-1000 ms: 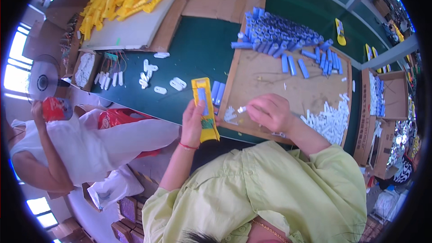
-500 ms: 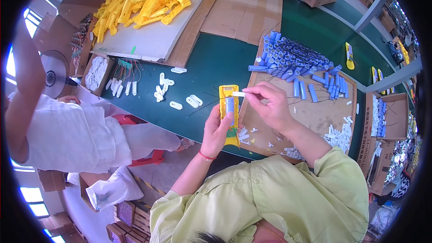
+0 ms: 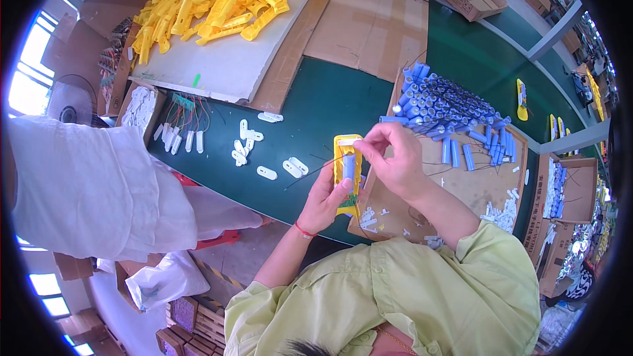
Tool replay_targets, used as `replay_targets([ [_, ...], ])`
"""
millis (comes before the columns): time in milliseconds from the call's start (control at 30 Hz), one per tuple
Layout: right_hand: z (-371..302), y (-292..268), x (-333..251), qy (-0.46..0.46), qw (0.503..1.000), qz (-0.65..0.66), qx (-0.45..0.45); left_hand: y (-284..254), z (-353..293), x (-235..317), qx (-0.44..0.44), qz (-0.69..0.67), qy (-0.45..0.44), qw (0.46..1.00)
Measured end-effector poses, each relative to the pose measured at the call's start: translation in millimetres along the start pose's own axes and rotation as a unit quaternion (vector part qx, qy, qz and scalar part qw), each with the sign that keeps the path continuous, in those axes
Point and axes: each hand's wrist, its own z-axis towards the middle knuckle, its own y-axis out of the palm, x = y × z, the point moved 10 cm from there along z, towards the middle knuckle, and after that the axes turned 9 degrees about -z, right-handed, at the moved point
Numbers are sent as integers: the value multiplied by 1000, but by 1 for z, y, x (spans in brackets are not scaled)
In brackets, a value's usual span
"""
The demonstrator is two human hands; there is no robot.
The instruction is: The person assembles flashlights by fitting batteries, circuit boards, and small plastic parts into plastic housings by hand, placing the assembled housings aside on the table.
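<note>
Holding the case is the function of the left hand; placing the strip is that of the right hand. The yellow case is raised in front of the person, above the near part of the green worktop and left of the tray. A blue cell lies lengthwise inside it, and a green board shows at its lower end.

Left fingers: closed around the case, thumb across its face by the lower part of the cell. Right fingers: thumb and forefinger pinching the right end of the white strip; the remaining fingers are curled.

Change of state: half a second ago the strip pointed in from the right, with only its tip at the case. It now lies crosswise over the case's upper end, beyond the cell. This suggests that carrying is complete and that fitting is in hand. Whether the strip is seated or merely resting there cannot be determined; the right fingers have not released it.

Supply positions: loose strips lie at the tray's right side, stacked cells along its far side. White caps lie on the worktop left of the case. Spare cases are heaped at the far left.
</note>
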Motion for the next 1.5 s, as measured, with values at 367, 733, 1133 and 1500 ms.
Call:
replay_targets([
  [367,33,21,19,105,989,1,-107,-11,26,17,-21,-5,20,1000],
  [733,-2,83,65,144,920,-23,-365,-49,79,58,160,-6,92,983],
  [1133,151,-140,260,233,913,-320,-100,-214,228,231,293,609,186,714],
  [1500,151,-181,284,232,798,-538,-139,-232,286,207,141,724,-127,663],
])
